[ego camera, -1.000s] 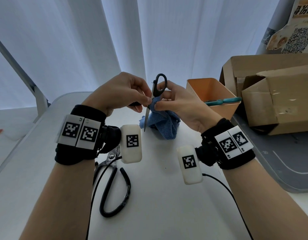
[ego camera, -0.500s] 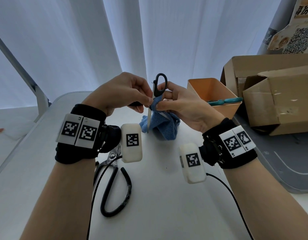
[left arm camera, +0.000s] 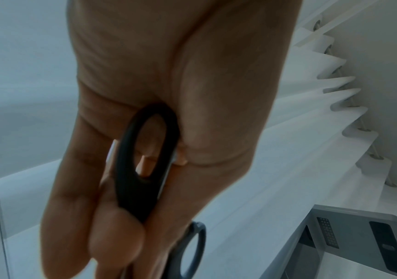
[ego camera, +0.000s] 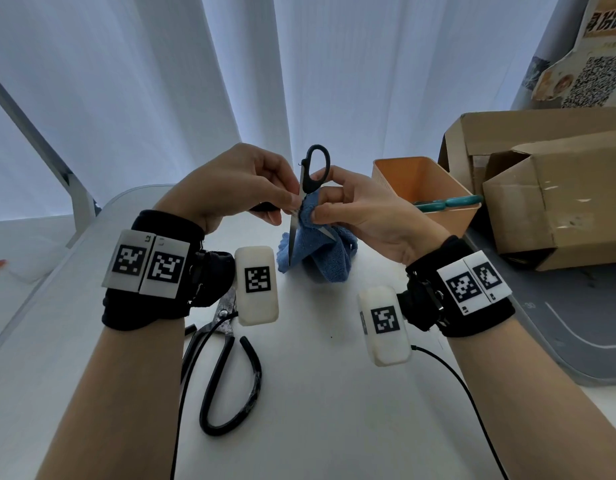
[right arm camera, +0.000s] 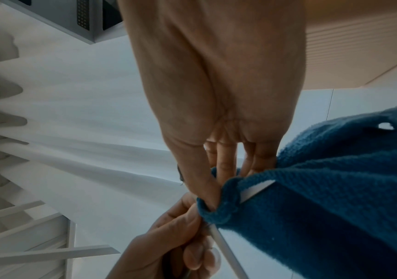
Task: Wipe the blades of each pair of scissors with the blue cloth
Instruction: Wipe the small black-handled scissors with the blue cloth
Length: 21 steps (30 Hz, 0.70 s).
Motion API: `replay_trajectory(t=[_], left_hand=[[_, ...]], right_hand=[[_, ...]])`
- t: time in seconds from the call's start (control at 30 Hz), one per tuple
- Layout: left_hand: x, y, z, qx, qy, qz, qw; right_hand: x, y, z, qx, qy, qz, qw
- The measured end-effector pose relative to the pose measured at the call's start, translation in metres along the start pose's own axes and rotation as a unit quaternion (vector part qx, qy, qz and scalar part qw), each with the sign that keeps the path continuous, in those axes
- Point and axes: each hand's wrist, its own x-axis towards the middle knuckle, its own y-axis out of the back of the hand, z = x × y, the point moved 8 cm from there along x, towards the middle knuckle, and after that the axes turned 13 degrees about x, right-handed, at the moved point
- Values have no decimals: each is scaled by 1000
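Desk [ego camera: 334, 410] at 6 o'clock, between the forearms: bare surface, open lane toward centre. At 7 o'clock, large black scissors [ego camera: 230, 368] lie flat, partly under the left wrist. A thin cable [ego camera: 472, 403] trails at 5 o'clock. At centre, blue cloth [ego camera: 320, 258] hangs down to the desk. At 2 o'clock, orange bin [ego camera: 427, 188] with teal scissors [ego camera: 445, 202] across its rim; cardboard boxes [ego camera: 556, 202] close behind at 3 o'clock. Curtain [ego camera: 195, 81] walls off 12 o'clock.
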Motion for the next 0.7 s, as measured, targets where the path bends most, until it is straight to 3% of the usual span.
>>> replay_trajectory(t=[0.7], left_hand=[[0, 3, -6, -2, 16, 13, 1000]], right_hand=[[0, 4, 1, -38, -10, 8, 999]])
